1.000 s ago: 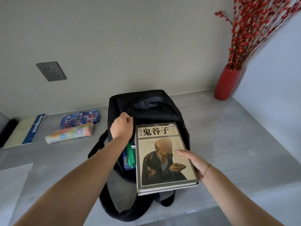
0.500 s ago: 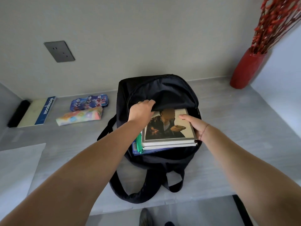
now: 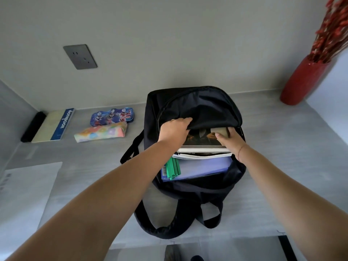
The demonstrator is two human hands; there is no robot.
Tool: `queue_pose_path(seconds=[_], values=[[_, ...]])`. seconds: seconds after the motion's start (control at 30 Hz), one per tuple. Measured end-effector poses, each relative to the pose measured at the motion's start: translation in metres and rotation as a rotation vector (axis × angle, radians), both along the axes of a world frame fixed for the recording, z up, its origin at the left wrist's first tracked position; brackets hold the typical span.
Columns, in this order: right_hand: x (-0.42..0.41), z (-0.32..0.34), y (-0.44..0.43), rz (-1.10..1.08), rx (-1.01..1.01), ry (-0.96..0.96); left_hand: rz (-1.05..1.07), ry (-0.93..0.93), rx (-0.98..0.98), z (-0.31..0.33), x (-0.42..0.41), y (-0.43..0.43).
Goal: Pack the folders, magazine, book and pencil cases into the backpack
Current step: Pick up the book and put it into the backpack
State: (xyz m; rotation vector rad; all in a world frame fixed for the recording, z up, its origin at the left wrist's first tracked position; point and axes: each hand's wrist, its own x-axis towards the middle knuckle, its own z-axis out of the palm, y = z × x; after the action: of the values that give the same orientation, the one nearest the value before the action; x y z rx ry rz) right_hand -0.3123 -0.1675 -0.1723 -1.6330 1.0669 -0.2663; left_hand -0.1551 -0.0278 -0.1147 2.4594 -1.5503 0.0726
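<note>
Now the left hand (image 3: pixel 174 129) pinches the black backpack (image 3: pixel 194 104) flap up; the right hand (image 3: pixel 228 140), fingers curled, presses the book (image 3: pixel 202 141) into its mouth; both pencil cases (image 3: pixel 101 132) lie left of it

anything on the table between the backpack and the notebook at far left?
Head view: two pencil cases lie there, a blue cartoon pencil case and a pastel floral pencil case just in front, between notebook and backpack.
</note>
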Motion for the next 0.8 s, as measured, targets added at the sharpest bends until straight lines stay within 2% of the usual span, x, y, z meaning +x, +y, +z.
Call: queue_pose_path(seconds=[0.13,0.33,0.53,0.67,0.8], values=[[0.001,-0.001,-0.003,-0.020,-0.002,-0.064,-0.029,-0.017,-0.009,-0.003,-0.005,0.000],[0.029,0.004,-0.020,-0.061,0.005,-0.010,-0.095,-0.050,-0.077,-0.003,-0.014,0.003],[0.057,-0.001,-0.027,0.036,-0.193,0.097,-0.121,-0.089,-0.059,-0.002,-0.005,0.009],[0.061,0.000,-0.023,0.127,-0.419,0.335,-0.121,-0.100,-0.005,-0.007,0.002,0.015],[0.050,0.013,0.001,0.183,-0.502,0.571,-0.105,-0.065,0.044,-0.015,0.001,0.020]])
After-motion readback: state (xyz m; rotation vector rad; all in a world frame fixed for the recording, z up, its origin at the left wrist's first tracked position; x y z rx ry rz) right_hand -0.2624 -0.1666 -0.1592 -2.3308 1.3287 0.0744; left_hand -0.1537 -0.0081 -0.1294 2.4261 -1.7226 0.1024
